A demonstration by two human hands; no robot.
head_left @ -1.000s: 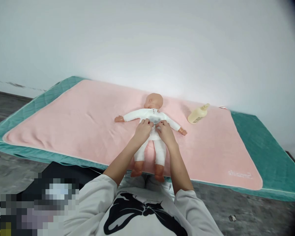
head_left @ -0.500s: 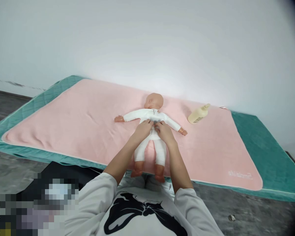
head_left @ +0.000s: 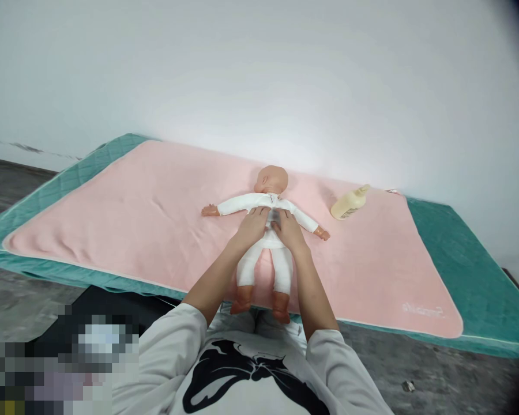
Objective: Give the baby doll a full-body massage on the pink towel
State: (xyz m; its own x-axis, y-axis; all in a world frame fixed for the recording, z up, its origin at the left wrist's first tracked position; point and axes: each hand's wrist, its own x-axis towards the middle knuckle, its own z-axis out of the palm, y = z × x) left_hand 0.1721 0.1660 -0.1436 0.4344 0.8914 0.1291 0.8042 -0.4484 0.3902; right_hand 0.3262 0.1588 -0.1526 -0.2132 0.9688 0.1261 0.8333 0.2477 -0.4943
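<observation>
A baby doll (head_left: pixel 271 236) in white clothing lies on its front, its bald head turned to the left and its arms spread wide. My left hand (head_left: pixel 253 223) rests flat on the left side of its back, fingers stretched toward the shoulders. On the right side of the back lies my right hand (head_left: pixel 288 226), palm down, its thumb pointing inward. Between my hands a small grey patch (head_left: pixel 274 215) shows on the doll's back. The doll's feet reach the near edge of the pink blanket (head_left: pixel 164 213).
A pale yellow pump bottle (head_left: pixel 349 203) lies tipped on the blanket, right of the doll. Beneath the blanket is a green padded mat (head_left: pixel 467 259). A white wall (head_left: pixel 259 75) stands behind. At lower left is a black object (head_left: pixel 112 302), partly pixelated.
My hands have moved slightly apart on the doll's back, and the fingers lie flatter. More of the grey patch shows between them. The doll and bottle keep their places.
</observation>
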